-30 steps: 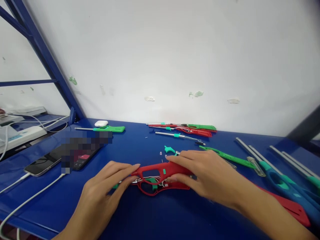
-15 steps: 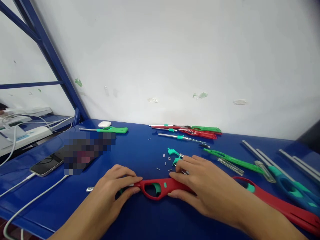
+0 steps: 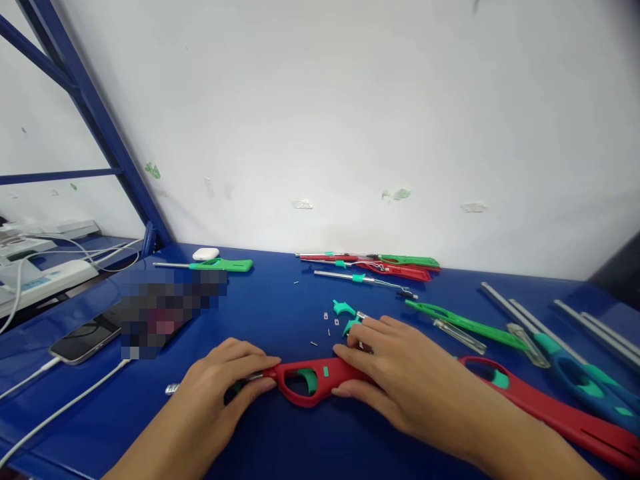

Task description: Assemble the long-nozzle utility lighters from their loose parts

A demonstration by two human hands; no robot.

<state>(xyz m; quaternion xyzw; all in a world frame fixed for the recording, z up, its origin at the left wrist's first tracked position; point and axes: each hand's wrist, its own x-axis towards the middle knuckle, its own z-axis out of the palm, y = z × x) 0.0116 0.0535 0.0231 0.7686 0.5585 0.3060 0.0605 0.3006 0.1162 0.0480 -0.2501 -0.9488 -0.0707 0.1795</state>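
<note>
A red long-nosed gas lighter [image 3: 327,381] with a green trigger lies sideways across the front of the blue table, between my two hands. My left hand [image 3: 227,373] pinches it at the neck, where the metal tube meets the red body; the tube's silver tip shows left of the wrist. My right hand [image 3: 387,373] grips the handle end, thumb below and fingers on top, hiding that end. Just behind the right fingers lie green trigger pieces [image 3: 344,307], partly covered by the hand. Small screws [image 3: 314,344] and tiny metal bits [image 3: 337,322] lie near them.
Lighter parts with wires [image 3: 370,265] lie along the wall. A green half shell [image 3: 467,325], clear fuel tank [image 3: 459,336], another red lighter [image 3: 555,413] and blue lighters [image 3: 583,380] lie right. At left are a green lighter [image 3: 225,265], white case [image 3: 205,254] and cabled phone [image 3: 87,337].
The view has shifted slightly, so the table things sit a little lower and further left. Both hands keep their hold on the red lighter, with little visible movement.
</note>
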